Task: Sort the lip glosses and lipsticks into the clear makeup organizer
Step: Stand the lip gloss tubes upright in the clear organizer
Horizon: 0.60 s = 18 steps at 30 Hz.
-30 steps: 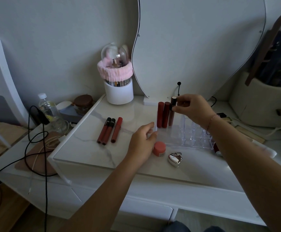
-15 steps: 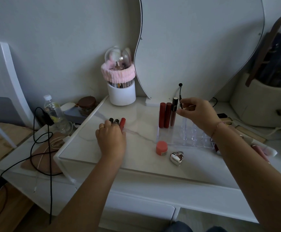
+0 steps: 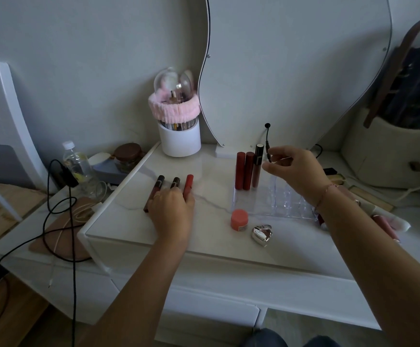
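The clear makeup organizer (image 3: 282, 202) sits on the marble tabletop (image 3: 211, 236). At its back left corner, three tubes stand upright: two red ones (image 3: 244, 170) and a nude gloss with a dark cap (image 3: 257, 167). My right hand (image 3: 295, 172) hovers just right of that gloss, fingers apart and holding nothing. Further left, three lip glosses lie flat: a dark-capped one (image 3: 154, 190), a middle one (image 3: 175, 182) and a red one (image 3: 188, 184). My left hand (image 3: 171, 212) covers their near ends, fingers down on them. Whether it grips one is hidden.
A coral jar (image 3: 239, 219) and a silver heart case (image 3: 262, 235) sit in front of the organizer. A white brush holder with a pink band (image 3: 180, 137) and a mirror (image 3: 291, 58) stand behind. More tubes (image 3: 385, 227) lie at the right. A bottle (image 3: 78, 166) and black cable (image 3: 71, 209) are on the left.
My left hand moved from the organizer's front edge to the three lying glosses, and the leftmost has shifted apart. My right hand let go of the nude gloss, now standing in the organizer.
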Each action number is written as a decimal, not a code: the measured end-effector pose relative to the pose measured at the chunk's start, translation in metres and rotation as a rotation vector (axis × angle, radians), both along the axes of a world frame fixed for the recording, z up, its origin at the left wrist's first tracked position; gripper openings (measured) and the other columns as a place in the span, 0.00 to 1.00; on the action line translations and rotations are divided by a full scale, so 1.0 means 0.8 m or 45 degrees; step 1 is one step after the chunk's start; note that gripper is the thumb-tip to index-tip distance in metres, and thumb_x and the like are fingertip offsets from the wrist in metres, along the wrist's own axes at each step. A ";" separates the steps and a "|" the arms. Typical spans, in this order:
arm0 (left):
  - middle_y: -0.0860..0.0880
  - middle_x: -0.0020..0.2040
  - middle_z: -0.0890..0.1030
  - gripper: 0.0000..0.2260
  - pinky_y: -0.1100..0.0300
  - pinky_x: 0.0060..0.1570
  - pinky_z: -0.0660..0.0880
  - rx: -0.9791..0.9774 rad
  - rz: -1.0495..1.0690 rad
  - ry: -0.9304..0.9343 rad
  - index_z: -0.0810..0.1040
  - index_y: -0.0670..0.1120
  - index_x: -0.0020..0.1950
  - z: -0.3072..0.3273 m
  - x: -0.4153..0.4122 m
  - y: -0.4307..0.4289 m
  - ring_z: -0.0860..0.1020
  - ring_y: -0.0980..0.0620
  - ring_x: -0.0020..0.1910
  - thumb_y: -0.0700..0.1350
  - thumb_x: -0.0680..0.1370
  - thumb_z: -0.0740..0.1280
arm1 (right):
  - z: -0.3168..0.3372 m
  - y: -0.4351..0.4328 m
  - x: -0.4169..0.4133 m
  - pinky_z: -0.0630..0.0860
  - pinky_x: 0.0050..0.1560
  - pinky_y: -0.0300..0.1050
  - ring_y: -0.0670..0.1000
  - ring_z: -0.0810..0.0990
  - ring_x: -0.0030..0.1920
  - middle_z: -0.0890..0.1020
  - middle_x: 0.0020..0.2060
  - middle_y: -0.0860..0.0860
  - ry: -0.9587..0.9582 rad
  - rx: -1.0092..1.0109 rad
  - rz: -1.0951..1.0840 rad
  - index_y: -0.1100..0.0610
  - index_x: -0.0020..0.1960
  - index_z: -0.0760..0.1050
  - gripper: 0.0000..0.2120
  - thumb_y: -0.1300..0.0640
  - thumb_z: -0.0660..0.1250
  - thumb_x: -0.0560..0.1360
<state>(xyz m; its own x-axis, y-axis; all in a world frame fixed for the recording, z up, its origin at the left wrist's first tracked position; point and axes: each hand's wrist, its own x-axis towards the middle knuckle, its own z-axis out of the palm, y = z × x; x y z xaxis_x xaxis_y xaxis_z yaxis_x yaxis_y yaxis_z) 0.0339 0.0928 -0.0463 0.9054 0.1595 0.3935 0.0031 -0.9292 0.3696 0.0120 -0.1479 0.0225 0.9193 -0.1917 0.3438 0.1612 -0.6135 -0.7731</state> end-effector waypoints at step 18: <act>0.58 0.41 0.76 0.09 0.60 0.42 0.71 -0.837 -0.769 -0.482 0.81 0.45 0.53 0.043 -0.063 -0.070 0.74 0.54 0.41 0.47 0.76 0.67 | 0.041 0.049 -0.039 0.73 0.39 0.38 0.45 0.72 0.32 0.76 0.36 0.55 0.192 0.697 0.282 0.63 0.54 0.78 0.15 0.54 0.65 0.74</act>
<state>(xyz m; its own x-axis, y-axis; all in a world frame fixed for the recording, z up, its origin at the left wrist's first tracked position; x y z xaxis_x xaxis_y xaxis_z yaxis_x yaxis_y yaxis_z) -0.0162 0.0372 -0.0120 0.7386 0.0015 0.6741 -0.6330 -0.3422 0.6944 -0.0196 -0.1090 0.0551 0.9884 -0.1025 0.1123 0.1037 -0.0851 -0.9910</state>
